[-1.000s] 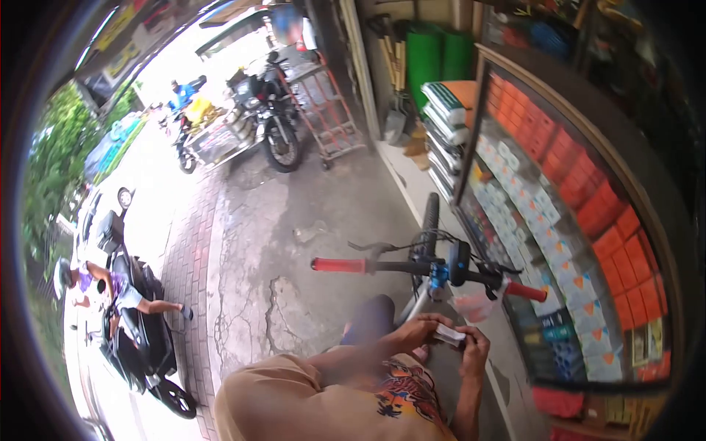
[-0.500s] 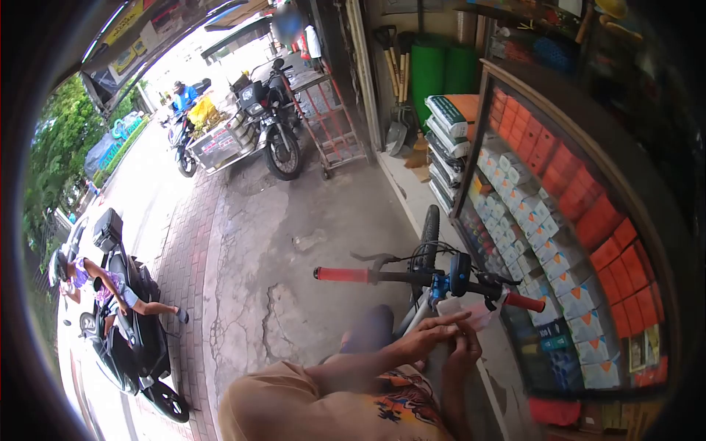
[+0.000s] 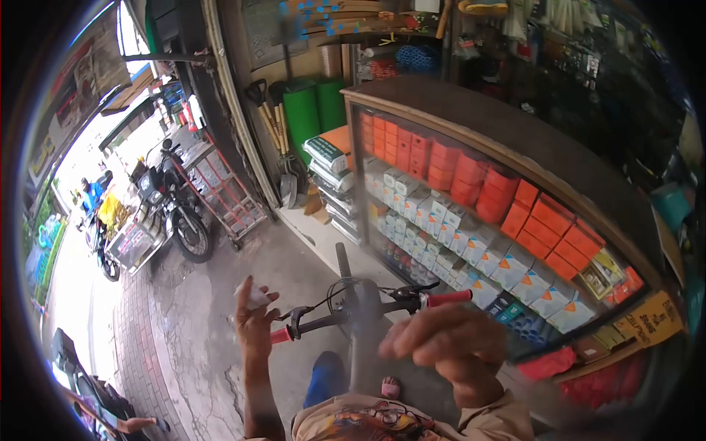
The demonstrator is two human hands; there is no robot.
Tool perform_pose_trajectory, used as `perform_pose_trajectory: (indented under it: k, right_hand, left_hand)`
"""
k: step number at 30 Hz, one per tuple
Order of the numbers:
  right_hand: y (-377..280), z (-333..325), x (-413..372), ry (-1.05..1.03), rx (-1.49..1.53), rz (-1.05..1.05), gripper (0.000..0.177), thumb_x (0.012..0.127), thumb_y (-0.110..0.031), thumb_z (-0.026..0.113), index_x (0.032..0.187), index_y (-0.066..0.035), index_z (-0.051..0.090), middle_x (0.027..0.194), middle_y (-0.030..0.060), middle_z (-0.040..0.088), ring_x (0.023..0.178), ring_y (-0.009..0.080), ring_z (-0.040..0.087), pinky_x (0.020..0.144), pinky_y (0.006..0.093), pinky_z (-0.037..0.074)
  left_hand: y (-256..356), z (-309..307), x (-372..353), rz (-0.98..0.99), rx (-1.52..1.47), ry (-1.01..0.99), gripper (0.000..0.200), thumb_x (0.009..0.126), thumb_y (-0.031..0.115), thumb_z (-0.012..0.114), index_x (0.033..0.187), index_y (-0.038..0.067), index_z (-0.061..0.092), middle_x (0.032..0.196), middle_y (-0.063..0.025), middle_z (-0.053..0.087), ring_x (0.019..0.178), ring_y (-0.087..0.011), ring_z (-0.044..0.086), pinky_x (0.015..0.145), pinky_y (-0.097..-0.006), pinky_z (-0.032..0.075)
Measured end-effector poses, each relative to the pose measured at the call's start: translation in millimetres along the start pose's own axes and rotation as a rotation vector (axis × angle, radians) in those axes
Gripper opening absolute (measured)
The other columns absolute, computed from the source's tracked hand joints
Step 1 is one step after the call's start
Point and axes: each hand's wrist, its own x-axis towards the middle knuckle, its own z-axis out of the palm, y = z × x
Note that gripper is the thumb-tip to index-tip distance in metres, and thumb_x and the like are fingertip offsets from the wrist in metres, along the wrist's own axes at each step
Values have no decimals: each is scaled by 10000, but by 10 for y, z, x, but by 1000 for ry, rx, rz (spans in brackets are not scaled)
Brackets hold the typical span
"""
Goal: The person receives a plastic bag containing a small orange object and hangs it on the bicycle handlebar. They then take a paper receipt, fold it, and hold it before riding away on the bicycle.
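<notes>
My left hand [image 3: 254, 317] is raised beside the red left grip [image 3: 280, 336] of a bicycle. A small crumpled white piece [image 3: 259, 297], like paper or thin plastic, sits among its fingers. My right hand [image 3: 450, 339] hangs over the right side of the handlebar [image 3: 327, 321], just below the red right grip [image 3: 450, 297]. Its fingers look bent but are smeared by motion. The front wheel [image 3: 343, 263] points away from me, and the middle of the bicycle is blurred.
A glass display case [image 3: 471, 125] with orange and white boxes stands on the right. Ahead are stacked bags [image 3: 331, 176], shovels [image 3: 287, 184] and green rolls [image 3: 301, 110]. A red trolley [image 3: 228, 195] and a motorcycle [image 3: 184, 220] stand ahead left; a scooter [image 3: 88, 389] is at lower left.
My hands, together around a whitish thin piece before, have moved apart: left hand leftward with the white piece, right hand over the right side. My view has turned right towards the display case.
</notes>
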Motion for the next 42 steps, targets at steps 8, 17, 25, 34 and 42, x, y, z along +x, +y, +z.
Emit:
perform_pose_trajectory:
  k: [8,17,25,34,42]
  right_hand:
    - [-241,430,12,-9,789,-252,294,934,-282,560,1047,-22,639,1045,274,597,985,366,600,826,464,484]
    - [-241,546,-115,46,902,-267,427,944,-435,566,1132,-60,645,1148,303,589,1133,413,568,1002,515,425]
    - [-112,298,96,5,676,-373,434,957,-483,523,1015,-63,618,920,137,578,1171,329,516,915,425,465]
    - [-317,610,13,91,737,-318,434,971,-479,490,989,-67,626,961,167,592,1031,329,576,907,399,463]
    - [-295,704,14,178,684,-272,437,987,-471,456,940,-75,635,975,180,606,898,322,624,901,378,458]
  left_hand:
    - [-287,-887,-57,122,311,257,673,789,28,494,1445,141,399,1034,-112,576,791,-174,615,509,-226,418]
    - [-357,-1079,16,129,254,412,642,862,125,583,1454,116,334,1004,-76,576,772,-151,599,472,-211,380]
    - [-810,-1416,515,185,283,423,403,890,80,603,1262,62,446,833,-62,629,665,-96,568,500,-225,401]
    - [-989,-1178,607,278,1071,431,135,836,40,545,782,1,428,687,-92,448,650,-195,482,644,-347,428]
    - [-1071,-990,550,336,1191,450,216,849,38,529,1063,12,537,875,-218,623,837,-388,622,718,-457,465]
